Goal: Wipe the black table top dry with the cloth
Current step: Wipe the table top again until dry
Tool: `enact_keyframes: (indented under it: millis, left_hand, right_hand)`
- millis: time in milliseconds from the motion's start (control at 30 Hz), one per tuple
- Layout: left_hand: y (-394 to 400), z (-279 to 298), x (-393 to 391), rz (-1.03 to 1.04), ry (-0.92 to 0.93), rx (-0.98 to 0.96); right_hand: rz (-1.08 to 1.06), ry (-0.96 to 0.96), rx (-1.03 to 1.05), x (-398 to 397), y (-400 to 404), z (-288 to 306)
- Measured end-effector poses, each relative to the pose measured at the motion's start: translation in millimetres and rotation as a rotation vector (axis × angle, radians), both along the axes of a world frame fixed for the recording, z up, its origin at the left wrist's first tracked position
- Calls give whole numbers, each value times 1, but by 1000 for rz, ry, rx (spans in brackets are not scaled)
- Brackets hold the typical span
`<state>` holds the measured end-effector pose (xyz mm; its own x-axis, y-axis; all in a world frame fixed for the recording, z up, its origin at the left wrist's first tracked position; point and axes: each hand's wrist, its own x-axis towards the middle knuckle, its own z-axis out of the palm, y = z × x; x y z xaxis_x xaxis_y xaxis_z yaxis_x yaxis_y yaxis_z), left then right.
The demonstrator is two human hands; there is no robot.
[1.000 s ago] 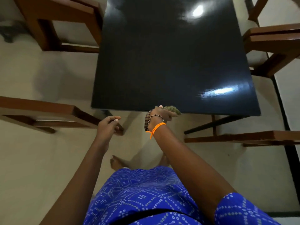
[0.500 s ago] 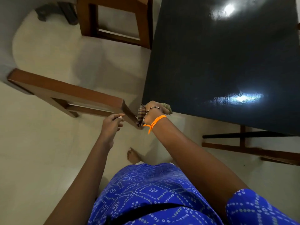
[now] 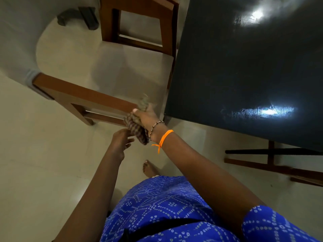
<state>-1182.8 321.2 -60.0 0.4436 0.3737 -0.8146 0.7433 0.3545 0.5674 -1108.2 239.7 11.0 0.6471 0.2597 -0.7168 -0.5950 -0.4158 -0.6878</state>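
Note:
The glossy black table top (image 3: 244, 67) fills the upper right, with two bright light reflections on it. My right hand (image 3: 148, 117), with a bead bracelet and an orange thread at the wrist, is shut on a bunched brown striped cloth (image 3: 137, 129). It holds the cloth in the air just off the table's near left corner, clear of the table top. My left hand (image 3: 120, 142) is just below the cloth with fingers apart, its fingertips at the cloth's lower end.
A wooden chair (image 3: 83, 100) stands left of the table corner, another (image 3: 139, 23) at the far left side. A wooden frame (image 3: 272, 163) lies under the table's near edge. My bare foot (image 3: 148, 169) is on the pale floor.
The view has swung left, so the table sits further right. My right hand has lifted the cloth off the table's edge to the left. My left hand has risen to the cloth.

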Motion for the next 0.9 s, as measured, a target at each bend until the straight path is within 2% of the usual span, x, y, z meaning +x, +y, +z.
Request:
enact_keyframes:
  millis: [67,133,167,233,267,367,433,600,767,900]
  left_hand:
    - [-3,0,-2,-7,0,3]
    - [-8,-2,-4,-10,-4,3]
    - [-12,-2,-4,-20,-4,8]
    - [-20,-1,-1,-48,11,20]
    - [-25,1,1,-66,16,24]
    - [-46,8,9,-160,13,35]
    - [-64,12,16,-225,-5,39]
    - [-114,25,37,-425,-47,29]
    - [-160,30,52,-588,-46,19]
    - [-195,29,61,-698,-34,37]
  right_hand:
    - [132,-202,57,-2,6,-4]
    - [281,-416,3,0,4,-1]
    - [327,-565,-88,2,0,-2]
    - [468,-861,-412,4,-13,-8]
    - [556,-920,-535,7,-23,-13]
    - [863,-952,-828,17,-64,-46]
    - [928,-1021,-975,18,-85,-56]
    - [877,-1073,-969,24,-114,-65]
    - [807,-1096,-1086,31,-187,-73]
    - [695,-1095,-1095,37,-243,-79]
